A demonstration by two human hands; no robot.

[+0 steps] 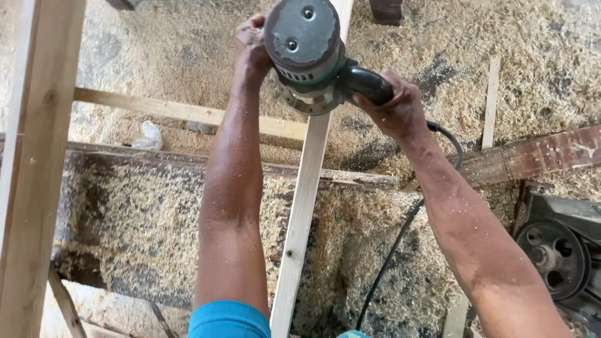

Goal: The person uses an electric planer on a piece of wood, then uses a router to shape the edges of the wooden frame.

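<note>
At twelve o'clock, both hands clamp a grey round-capped electric router [305,53] on a pale narrow wooden strip [305,206]: right hand [394,106] closed around its black handle, left hand [251,50] gripping the far side. It looks heavy and rigid; the side handles suit holding.

Pale, smooth wooden slat [300,206]; matt grey metal router [305,53], glossy black plastic handle [366,84].

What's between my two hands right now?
In the head view, the power tool sits between the left hand and right hand, resting on the wood strip.
</note>
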